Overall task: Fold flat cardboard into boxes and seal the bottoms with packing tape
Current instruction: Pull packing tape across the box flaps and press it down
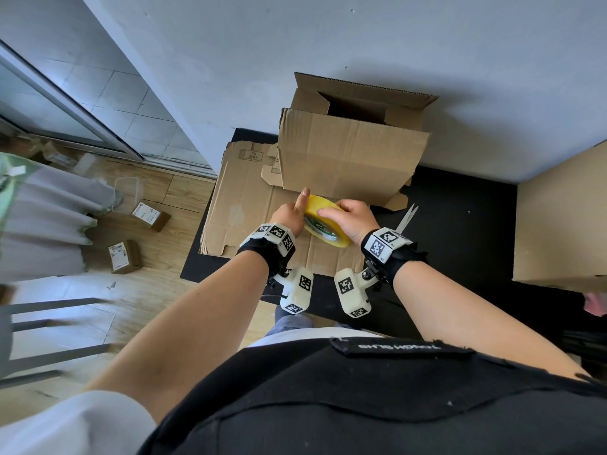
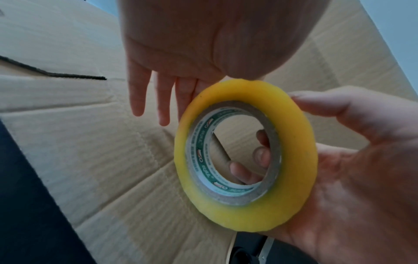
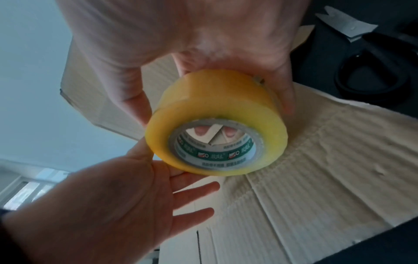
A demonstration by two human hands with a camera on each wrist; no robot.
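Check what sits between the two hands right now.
The yellow tape roll: right hand grips it, left hand's straight fingers touch its side. Clearest in both wrist views.

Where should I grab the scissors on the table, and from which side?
Take the scissors by the black handle loops, coming from the near right. They lie flat on the black table with the blades pointing away toward the folded box. The right hand grips the tape roll; the left hand only touches it, so it is freer.
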